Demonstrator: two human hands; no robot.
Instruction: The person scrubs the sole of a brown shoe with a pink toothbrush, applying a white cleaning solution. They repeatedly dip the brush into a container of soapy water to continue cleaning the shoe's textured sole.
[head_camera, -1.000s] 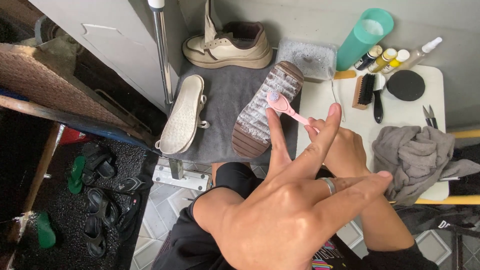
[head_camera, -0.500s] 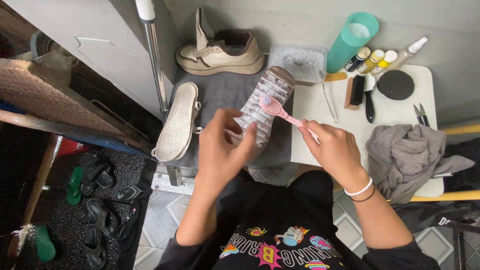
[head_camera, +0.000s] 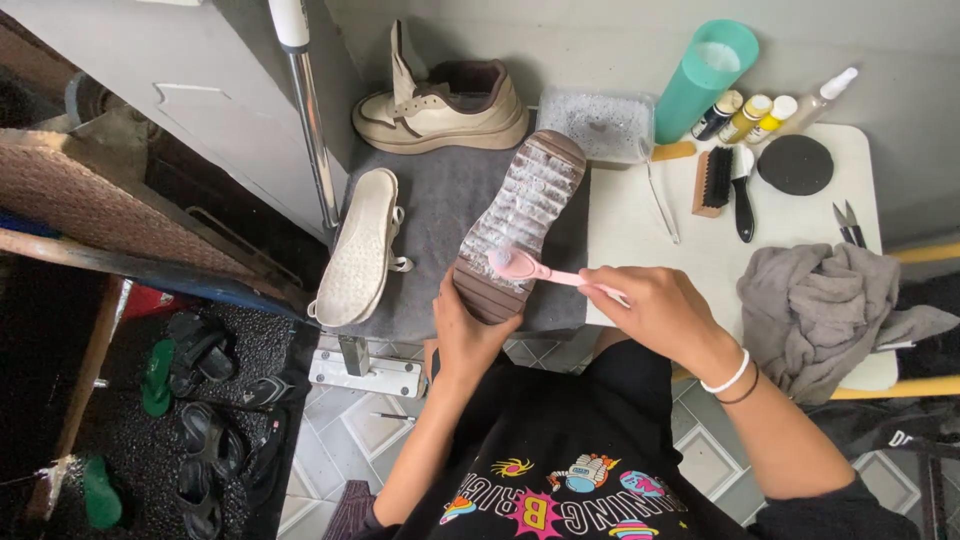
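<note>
Upturned shoe (head_camera: 522, 222) lying sole-up on the grey mat (head_camera: 440, 215), soapy along the tread. Left hand (head_camera: 472, 335) clamped around its heel end, nearest the body. Right hand (head_camera: 662, 312) just to the right, fingers closed on the handle of a pink brush (head_camera: 530, 267), bristle head pressed on the sole, seemingly touching the foam. Loose insole (head_camera: 358, 248) beside on the left, second shoe (head_camera: 442, 108) upright behind. White surface (head_camera: 640, 225) at right carrying a foam tray (head_camera: 597, 124), teal cup (head_camera: 704, 78), wooden brush (head_camera: 713, 181), grey cloth (head_camera: 825, 310). Nothing between hands and shoe.
</note>
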